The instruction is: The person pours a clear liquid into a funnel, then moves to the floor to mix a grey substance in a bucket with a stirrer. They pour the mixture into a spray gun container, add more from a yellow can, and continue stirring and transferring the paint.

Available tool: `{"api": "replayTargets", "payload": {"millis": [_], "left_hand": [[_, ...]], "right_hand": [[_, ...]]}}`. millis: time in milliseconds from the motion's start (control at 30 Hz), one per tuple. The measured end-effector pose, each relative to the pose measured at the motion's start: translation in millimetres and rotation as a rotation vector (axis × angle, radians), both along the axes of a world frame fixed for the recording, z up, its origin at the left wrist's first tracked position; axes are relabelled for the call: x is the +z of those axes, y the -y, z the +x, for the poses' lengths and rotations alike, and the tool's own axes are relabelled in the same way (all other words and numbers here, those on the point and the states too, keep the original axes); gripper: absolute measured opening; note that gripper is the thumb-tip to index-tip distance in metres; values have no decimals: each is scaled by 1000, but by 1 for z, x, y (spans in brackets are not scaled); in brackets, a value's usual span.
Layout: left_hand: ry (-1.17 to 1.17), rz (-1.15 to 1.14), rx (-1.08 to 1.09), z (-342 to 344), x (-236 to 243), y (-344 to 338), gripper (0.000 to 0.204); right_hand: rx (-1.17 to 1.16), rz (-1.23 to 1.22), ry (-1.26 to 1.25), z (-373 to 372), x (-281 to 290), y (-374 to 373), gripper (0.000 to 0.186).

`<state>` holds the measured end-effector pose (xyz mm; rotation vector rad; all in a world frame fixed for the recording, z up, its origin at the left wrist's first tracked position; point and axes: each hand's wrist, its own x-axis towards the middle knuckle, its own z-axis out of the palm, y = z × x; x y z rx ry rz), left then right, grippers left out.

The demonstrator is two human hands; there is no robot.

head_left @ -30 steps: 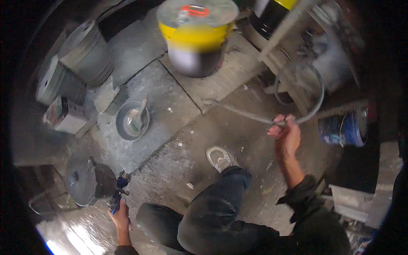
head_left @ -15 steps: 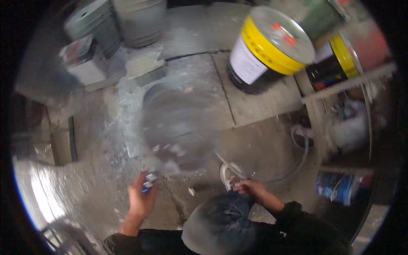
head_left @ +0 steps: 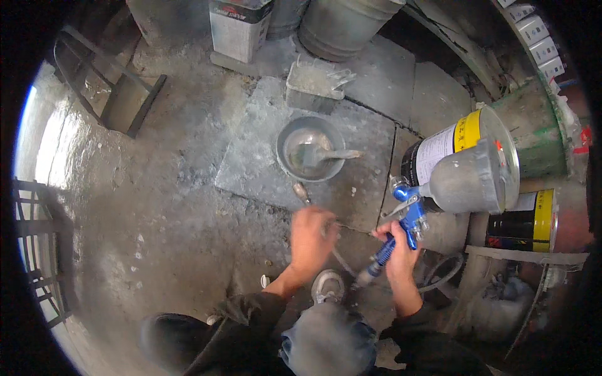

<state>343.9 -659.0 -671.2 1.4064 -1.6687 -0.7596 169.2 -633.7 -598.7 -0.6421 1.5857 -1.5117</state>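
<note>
**Spray gun held level, hose end brought to its handle**

Right at the fingers, the right hand [head_left: 396,249] is wrapped tight around the grip of a blue metal spray gun with a grey gravity cup [head_left: 439,188]. The cup sits above and beyond the knuckles, tipped toward the far right, which looks like a way of keeping the handle's lower end turned in toward the other hand. That lower end carries a silvery fitting [head_left: 370,271], just below and left of the right fingers.

The left hand [head_left: 310,238] is blurred; its fingers are curled together around a thin grey hose or rod [head_left: 338,257] that runs from under the palm down toward the fitting. Whether the fingertips actually pinch it, I cannot tell. A second thin tool end [head_left: 301,191] shows just beyond the left knuckles.

Farther out past the left fingers, a round grey metal bowl [head_left: 311,149] holds a paint-caked brush [head_left: 320,154], parked on a concrete slab within easy reach. Behind the gun's cup stand a large white-and-yellow paint pail with a metal lid [head_left: 501,141] and a black-and-yellow can [head_left: 520,219]. Below both hands a whitish shoe [head_left: 328,287] rests on the dusty floor, with a dark hose loop [head_left: 442,274] just right of the right wrist.
</note>
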Motion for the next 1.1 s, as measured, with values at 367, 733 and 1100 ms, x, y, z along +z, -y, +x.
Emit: {"api": "replayTargets", "payload": {"millis": [367, 733, 1100], "left_hand": [[-1548, 950, 486, -29, -78, -11, 15], [-1572, 181, 540, 98, 50, -34, 23], [-1292, -139, 457, 218, 220, -24, 56]], "right_hand": [[127, 215, 164, -10, 16, -43, 30], [282, 187, 80, -39, 79, 94, 22], [285, 255, 143, -71, 26, 177, 21]]}}
